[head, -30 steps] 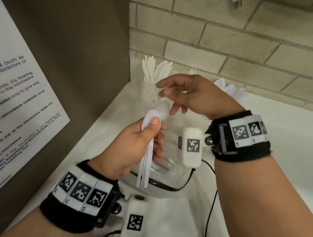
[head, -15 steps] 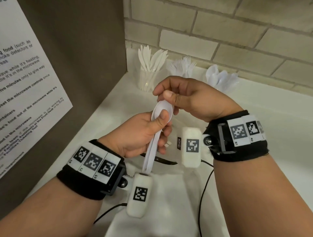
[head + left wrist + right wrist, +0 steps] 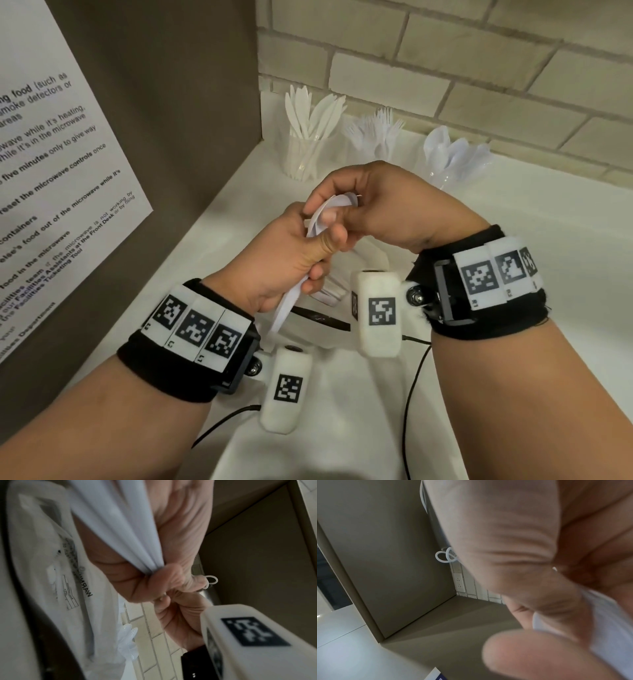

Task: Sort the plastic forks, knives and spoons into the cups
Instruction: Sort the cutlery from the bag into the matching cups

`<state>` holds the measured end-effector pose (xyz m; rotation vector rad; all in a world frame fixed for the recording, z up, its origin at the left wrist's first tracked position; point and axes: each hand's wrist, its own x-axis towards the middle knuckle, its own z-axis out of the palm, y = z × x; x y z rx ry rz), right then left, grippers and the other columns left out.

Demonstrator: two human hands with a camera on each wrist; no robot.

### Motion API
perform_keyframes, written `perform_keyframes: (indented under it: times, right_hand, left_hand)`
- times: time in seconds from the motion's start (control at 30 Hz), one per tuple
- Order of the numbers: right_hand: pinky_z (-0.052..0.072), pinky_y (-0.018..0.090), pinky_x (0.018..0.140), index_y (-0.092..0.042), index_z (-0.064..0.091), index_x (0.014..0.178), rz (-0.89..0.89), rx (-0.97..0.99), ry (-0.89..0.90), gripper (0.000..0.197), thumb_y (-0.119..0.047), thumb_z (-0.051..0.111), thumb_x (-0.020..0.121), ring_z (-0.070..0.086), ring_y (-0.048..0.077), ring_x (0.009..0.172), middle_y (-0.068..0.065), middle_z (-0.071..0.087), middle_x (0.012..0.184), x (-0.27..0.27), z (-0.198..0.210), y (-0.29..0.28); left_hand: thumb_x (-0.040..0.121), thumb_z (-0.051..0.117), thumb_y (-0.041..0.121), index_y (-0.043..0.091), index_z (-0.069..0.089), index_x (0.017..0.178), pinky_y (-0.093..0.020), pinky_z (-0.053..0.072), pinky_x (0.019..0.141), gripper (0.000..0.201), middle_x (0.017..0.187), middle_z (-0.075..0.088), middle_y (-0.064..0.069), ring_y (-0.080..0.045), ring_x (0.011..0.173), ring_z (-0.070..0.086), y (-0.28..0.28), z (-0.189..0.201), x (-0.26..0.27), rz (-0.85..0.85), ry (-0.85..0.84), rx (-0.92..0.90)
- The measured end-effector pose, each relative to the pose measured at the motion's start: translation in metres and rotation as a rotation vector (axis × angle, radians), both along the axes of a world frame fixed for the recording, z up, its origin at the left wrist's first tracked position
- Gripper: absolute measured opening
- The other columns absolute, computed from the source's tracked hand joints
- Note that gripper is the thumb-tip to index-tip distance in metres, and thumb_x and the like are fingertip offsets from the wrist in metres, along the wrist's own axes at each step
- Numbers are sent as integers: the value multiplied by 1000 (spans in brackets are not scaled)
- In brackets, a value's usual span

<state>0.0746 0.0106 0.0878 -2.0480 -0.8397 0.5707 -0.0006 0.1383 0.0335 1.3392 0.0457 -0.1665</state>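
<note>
Btwn both hands (image 3: 342, 233): spoons (image 3: 329, 212)

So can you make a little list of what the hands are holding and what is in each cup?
left hand: grips a bunch of white spoons by the handles
right hand: pinches the spoon bowls at the top
left cup: knives
middle cup: forks
right cup: spoons
under the hands: a plastic bag on the counter

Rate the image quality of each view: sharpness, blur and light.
Head view: evenly lit and sharp on the cups of knives and spoons, edges bent by the wide lens. Left wrist: dim, bundle of spoons motion-smeared. Right wrist: right hand fills the frame, soft and blurred.
</note>
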Motion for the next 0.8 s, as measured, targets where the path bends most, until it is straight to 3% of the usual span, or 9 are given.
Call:
perform_keyframes:
  times: [0.1,0.17,0.27,0.4,0.47,0.53,0.6,0.7,0.8]
  right_hand:
    - [52,16,57,-12,71,91,-38,18,-36,16,-1,60,91,61,-1,55,-3,67,76,-5,-3,3]
    - [54,21,54,-13,71,88,-110,31,-92,18,-1,58,91,61,4,54,0,66,78,-3,-4,1]
    - [48,24,47,-23,67,81,-310,31,-226,26,-2,57,91,58,6,43,-7,65,78,14,7,-23]
    - [43,23,44,-24,65,79,-657,151,-461,28,-1,54,89,55,3,39,-4,62,69,44,40,-74]
    - [47,21,47,-25,66,86,-850,111,-630,26,-6,50,87,65,6,54,0,64,72,63,53,-96]
    - [54,30,64,-26,68,93,-982,9,-781,31,-10,44,84,70,21,79,5,69,87,82,60,-111]
    - [45,24,72,-15,69,103,-1057,-93,-851,36,-6,39,84,66,26,96,11,70,103,99,59,-117]
    - [35,16,72,-9,68,108,-1068,-249,-878,37,0,40,85,62,28,104,15,67,112,121,47,-116]
    - [41,25,80,-6,67,108,-998,-379,-853,34,2,41,87,60,32,106,19,65,115,137,30,-106]
  left_hand:
    - [67,62,53,16,40,127,-24,38,41,74,75,62,0,-9,44,44,-1,-3,1,56,-30,84]
    - [71,53,59,20,42,121,-30,49,52,65,83,64,-5,-13,54,56,1,-2,1,92,-48,187]
    - [72,45,62,28,50,110,-25,53,70,51,98,62,-1,-6,76,68,11,-1,0,167,-82,247]
    - [79,46,57,24,59,101,-21,53,75,42,103,62,7,-8,93,66,36,-2,-6,317,-131,440]
    - [88,50,50,29,61,96,-15,48,79,25,104,61,5,-5,93,62,44,-5,-10,367,-140,622]
    - [90,55,40,33,63,93,-9,39,82,11,113,53,7,0,100,55,46,-9,-12,353,-138,801]
    - [88,58,39,37,63,91,-19,36,95,6,117,46,10,-6,113,47,44,-12,-13,308,-136,875]
    - [86,60,40,42,63,88,-32,36,105,4,119,45,10,-10,120,42,41,-12,-13,265,-127,884]
    - [85,61,40,43,62,86,-31,37,104,3,118,46,11,-9,119,43,41,-14,-11,274,-120,866]
